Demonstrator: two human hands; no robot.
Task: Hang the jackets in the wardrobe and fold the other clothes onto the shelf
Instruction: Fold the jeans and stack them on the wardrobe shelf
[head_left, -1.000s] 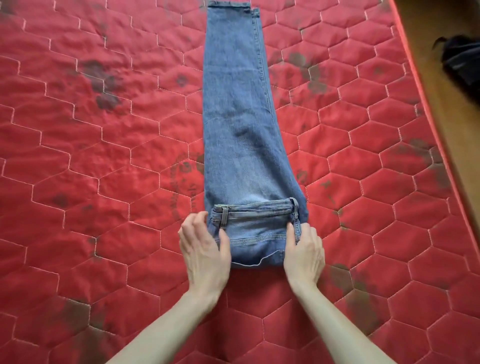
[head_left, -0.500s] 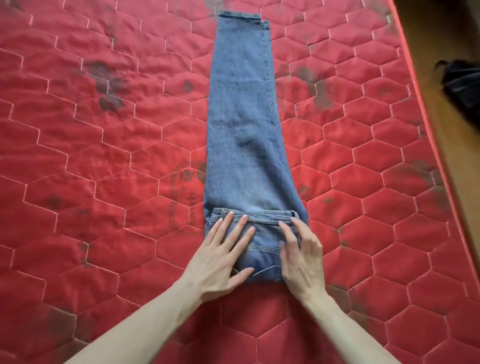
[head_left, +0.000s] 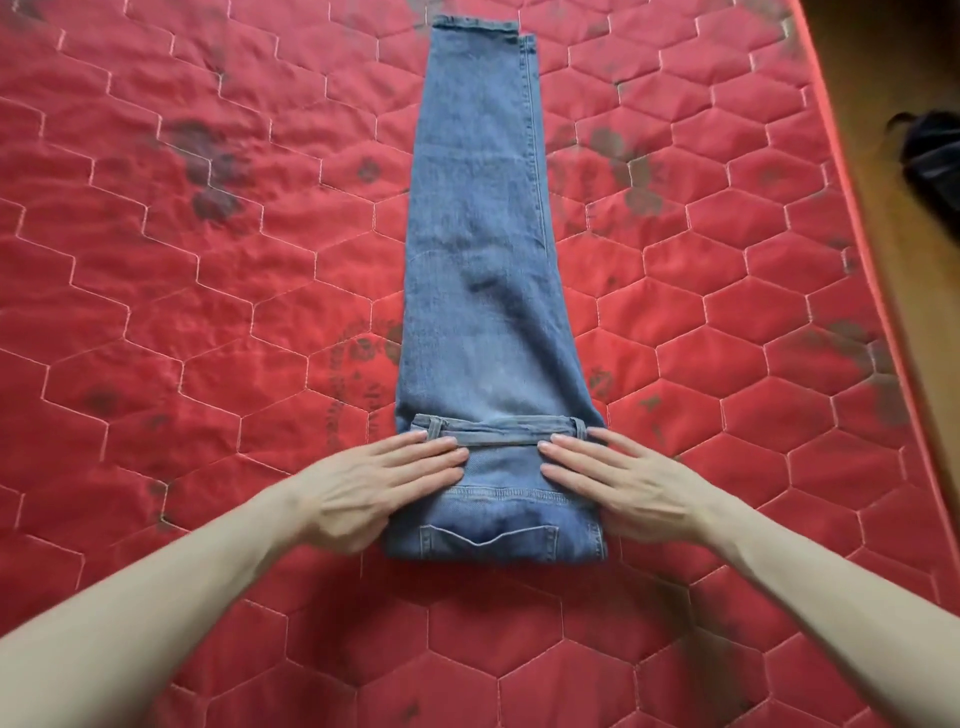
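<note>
Blue denim jeans (head_left: 483, 270), legs stacked, waistband folded over, lie mid-mattress (head_left: 156, 312); left hand (head_left: 374, 493) & right hand (head_left: 623, 488), fingers straight, press flat on the fold.

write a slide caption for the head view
Both hands, left and right, press flat on folded blue jeans on a red quilted mattress.

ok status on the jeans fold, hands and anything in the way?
Left hand and right hand flat, pressing the folded waist end. Jeans lie lengthwise on the red mattress, legs still unfolded. Nothing blocking the fold.
</note>
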